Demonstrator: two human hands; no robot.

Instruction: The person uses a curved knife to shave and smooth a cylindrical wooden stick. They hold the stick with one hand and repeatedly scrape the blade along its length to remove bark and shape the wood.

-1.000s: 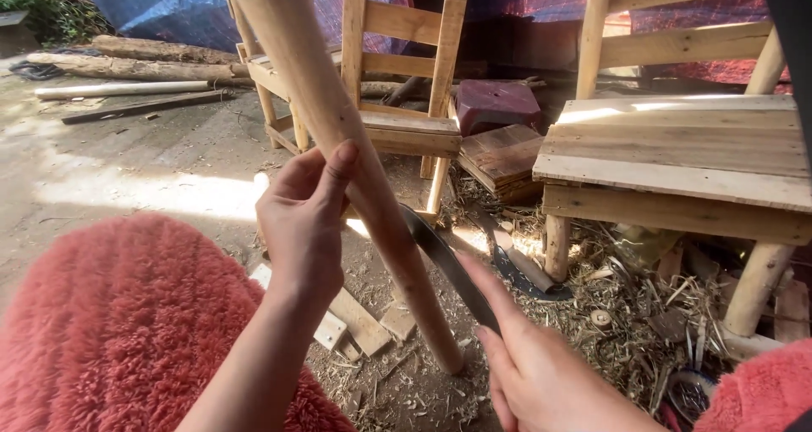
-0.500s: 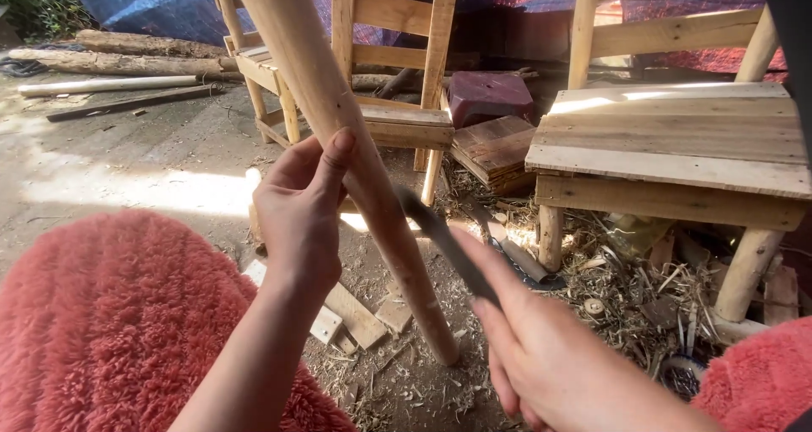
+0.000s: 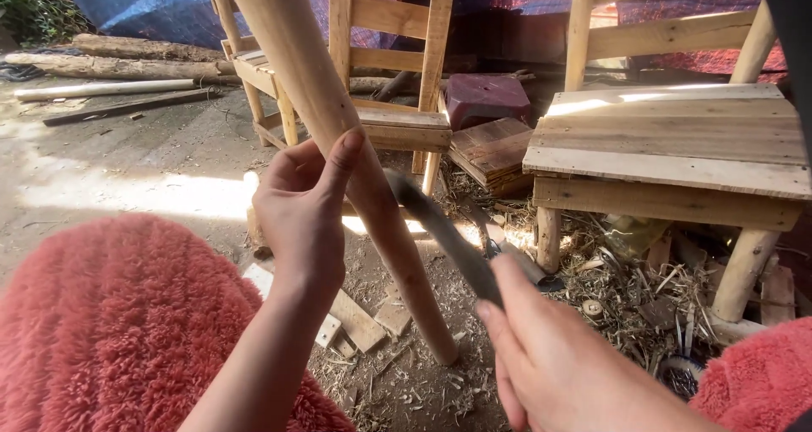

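Nearest, at the lower right, the right hand is closed around the handle of a dark blade, index finger laid along its back, the tip of the blade touching the right flank of a pale wooden pole. At the lower left a fluffy red sleeve covers the other arm, and the left hand wraps the pole at mid-height, thumb and forefinger pressed against it from the left. The pole leans from the top of the view down to the dirt floor, its foot planted among shavings and small offcuts. To shave well here, it seems wise to keep the holding hand above the edge, stroke downward and away along the grain, take thin cuts, and turn the pole a little between passes so it stays round. Farther off stand a slatted chair behind the pole and a plank stool to the right; logs and a blue tarpaulin lie at the far left.
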